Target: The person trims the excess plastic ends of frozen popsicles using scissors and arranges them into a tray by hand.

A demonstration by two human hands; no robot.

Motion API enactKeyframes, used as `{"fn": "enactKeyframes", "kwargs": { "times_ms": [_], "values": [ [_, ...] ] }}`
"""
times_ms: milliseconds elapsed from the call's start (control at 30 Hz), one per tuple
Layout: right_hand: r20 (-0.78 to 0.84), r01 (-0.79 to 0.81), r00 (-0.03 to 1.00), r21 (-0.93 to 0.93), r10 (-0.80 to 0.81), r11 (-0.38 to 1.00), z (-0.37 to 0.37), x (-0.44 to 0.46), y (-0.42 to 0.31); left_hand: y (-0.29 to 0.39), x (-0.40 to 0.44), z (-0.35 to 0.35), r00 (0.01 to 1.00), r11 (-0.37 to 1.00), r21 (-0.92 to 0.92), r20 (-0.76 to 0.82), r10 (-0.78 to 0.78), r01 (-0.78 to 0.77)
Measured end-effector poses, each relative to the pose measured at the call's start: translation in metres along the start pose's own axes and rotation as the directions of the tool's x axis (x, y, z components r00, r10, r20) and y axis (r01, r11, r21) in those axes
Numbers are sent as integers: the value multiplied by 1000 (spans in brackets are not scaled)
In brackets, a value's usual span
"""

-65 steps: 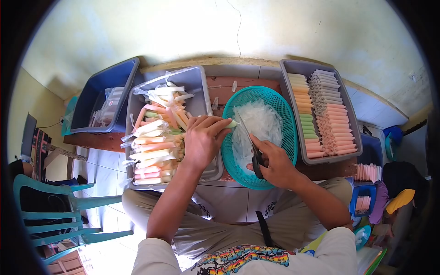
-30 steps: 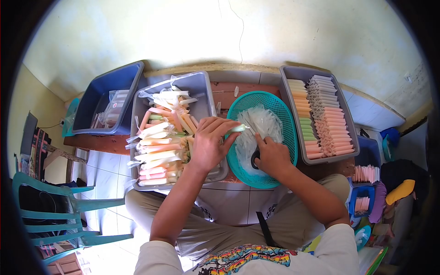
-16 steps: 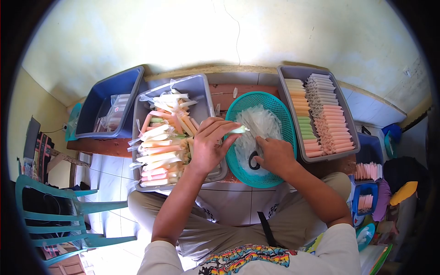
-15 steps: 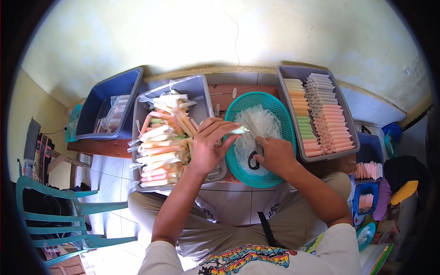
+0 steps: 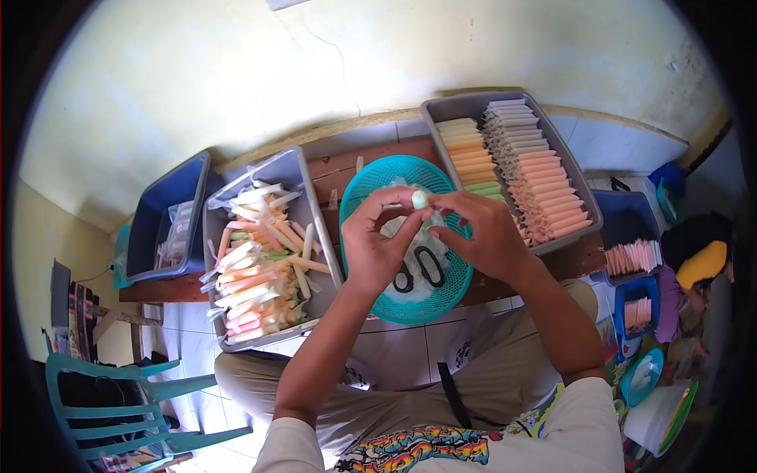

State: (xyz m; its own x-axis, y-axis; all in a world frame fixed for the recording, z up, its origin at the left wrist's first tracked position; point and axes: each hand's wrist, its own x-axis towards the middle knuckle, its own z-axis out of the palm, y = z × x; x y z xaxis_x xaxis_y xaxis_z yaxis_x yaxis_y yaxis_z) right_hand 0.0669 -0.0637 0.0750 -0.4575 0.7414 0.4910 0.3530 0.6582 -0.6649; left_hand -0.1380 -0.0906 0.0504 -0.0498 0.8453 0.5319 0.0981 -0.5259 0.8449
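A pale green ice pop point(image 5: 419, 199) in a clear plastic sleeve is pinched in my left hand point(image 5: 374, 236), its rounded end pointing up at me. My right hand point(image 5: 489, 232) has come up against it, with curled fingers at the ice pop and its plastic; the exact contact is partly hidden. Both hands are above a turquoise mesh basket point(image 5: 359, 296) holding clear plastic scraps point(image 5: 394, 303). Black-handled scissors point(image 5: 430, 266) lie on the scraps, below my hands.
Left of the basket, a grey tub point(image 5: 315, 236) contains jumbled wrapped ice pops. At right, another grey tub point(image 5: 590, 217) has neat colour-sorted rows. A blue tub point(image 5: 201, 185) stands far left. A turquoise plastic chair point(image 5: 110, 414) is at lower left.
My right hand has left the scissors in the basket and moved up to the ice pop. My left hand has brought the ice pop over the basket. The view has shifted right.
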Motion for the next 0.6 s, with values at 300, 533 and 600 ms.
{"fn": "enactKeyframes", "kwargs": {
  "times_ms": [300,533,600],
  "values": [
    [-94,-21,996,-178,5,984,-67,-1,51,-35,36,79,993,958,-266,-23,-112,102],
    [-86,-139,990,-385,115,912,-84,-10,84,-48,48,90,984,886,463,150,-100,20],
    [-72,-182,983,-426,168,886,-82,-12,91,-54,50,91,982,863,502,181,-44,-54]
  ]
}}
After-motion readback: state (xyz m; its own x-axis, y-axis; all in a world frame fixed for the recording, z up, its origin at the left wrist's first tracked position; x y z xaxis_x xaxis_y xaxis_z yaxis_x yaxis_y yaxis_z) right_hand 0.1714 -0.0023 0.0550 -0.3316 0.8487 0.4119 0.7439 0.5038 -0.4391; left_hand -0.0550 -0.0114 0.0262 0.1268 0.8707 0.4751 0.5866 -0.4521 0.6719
